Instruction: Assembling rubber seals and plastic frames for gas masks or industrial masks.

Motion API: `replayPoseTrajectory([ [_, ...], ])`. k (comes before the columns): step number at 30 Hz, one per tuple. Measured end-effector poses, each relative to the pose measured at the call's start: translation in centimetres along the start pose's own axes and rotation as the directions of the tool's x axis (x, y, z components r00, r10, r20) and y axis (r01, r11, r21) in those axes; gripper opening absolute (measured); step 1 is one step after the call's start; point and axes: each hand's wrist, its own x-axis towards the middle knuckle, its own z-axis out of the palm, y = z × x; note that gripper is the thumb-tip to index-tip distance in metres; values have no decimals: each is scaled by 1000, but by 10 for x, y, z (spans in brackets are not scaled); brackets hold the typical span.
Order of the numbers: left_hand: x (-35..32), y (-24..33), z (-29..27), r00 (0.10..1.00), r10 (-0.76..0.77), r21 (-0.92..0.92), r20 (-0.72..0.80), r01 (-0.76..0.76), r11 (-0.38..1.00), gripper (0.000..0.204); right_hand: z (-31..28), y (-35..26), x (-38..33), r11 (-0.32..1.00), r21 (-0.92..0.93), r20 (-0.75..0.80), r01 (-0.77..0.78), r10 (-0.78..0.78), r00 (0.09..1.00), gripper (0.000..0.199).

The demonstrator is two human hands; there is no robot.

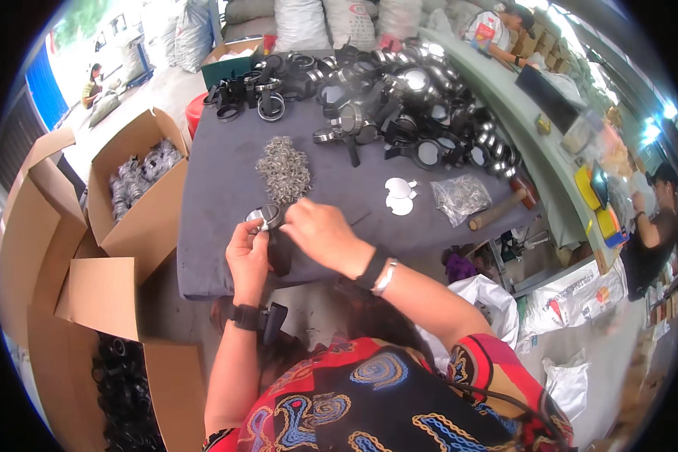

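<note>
Plainly, we have our left hand [248, 256] grasping a round black-and-silver ring piece [264, 216], thumb and fingers pinching its near edge just above the front part of the table, while our right hand [320, 235] is curled close beside it, fingers bunched, though we cannot tell whether a small part is pinched there. Just beyond the ring we have a loose mound of small, bent, silver metal fittings [284, 169], and to its right lie thin, round, white discs [399, 200], a clear plastic bag of small silver pieces [459, 197] and a tool with a brown wooden handle [497, 212]. Further out, a large heap of black-and-silver round pieces with dark arms [429, 113] covers the far side of our dark grey cloth-covered table [222, 177]; to our left stand a brown cardboard box of silvery parts [147, 222] and another brown cardboard box [175, 388] holding black ones. We judge the piece in hand to be partway along and plenty of loose fittings left, but which heaped pieces are finished we cannot tell
</note>
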Motion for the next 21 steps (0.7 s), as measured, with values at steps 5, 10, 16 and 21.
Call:
replayPoseTrajectory([
  [5,-3,7,3,999,-24,7,-26,24,1000,15,-84,58,-46,971,-194,-13,-142,143,990,5],
  [10,-3,9,3,1000,-21,24,-4,21,999,17,-139,125,-108,754,-528,56,-391,491,869,11],
  [16,-2,9,0,1000,-29,57,-9,29,998,17,-140,147,-132,765,-548,164,-339,496,853,8],
  [21,-6,12,-1,999,-38,11,3,38,999,17,-136,171,-138,817,-528,165,-232,367,916,7],
])
